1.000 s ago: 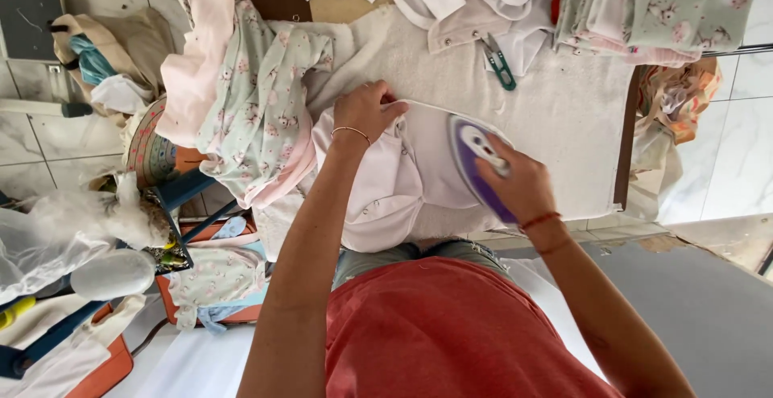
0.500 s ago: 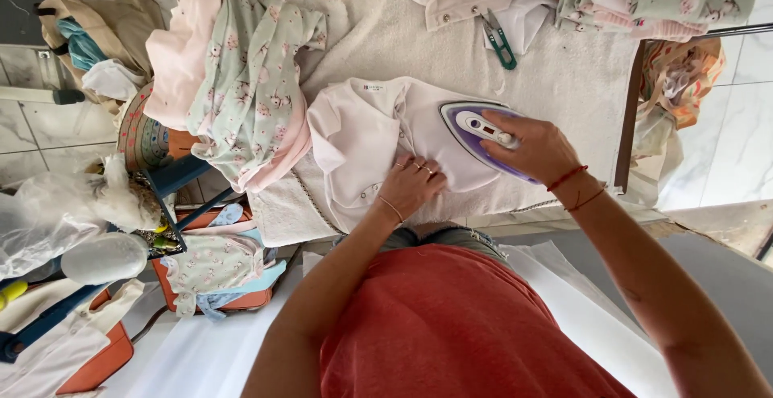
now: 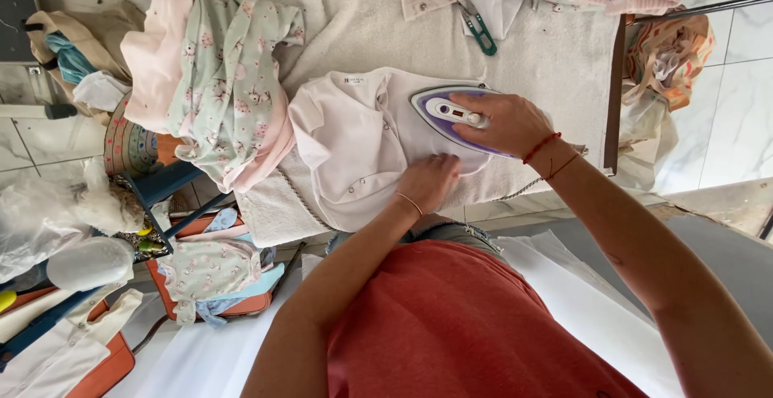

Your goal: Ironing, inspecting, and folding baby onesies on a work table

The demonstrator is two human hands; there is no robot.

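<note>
Purple iron (image 3: 451,114), tip leftward over garment (image 3: 350,144)

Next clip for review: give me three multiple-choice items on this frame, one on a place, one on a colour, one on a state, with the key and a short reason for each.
1. Where do the scissors lie?
A. on the white garment
B. on the towel, beyond the iron
C. on the floor

2. What colour is the iron?
A. purple and white
B. black
C. red and yellow

3. How is the left hand placed?
A. lifted above the board
B. closed around the scissors
C. pressed flat on the white garment

Key:
1 B, the scissors rest on the towel past the iron.
2 A, its body is white with a purple rim.
3 C, the left hand lies on the white garment while the right hand has its grip on the iron's handle.
</note>
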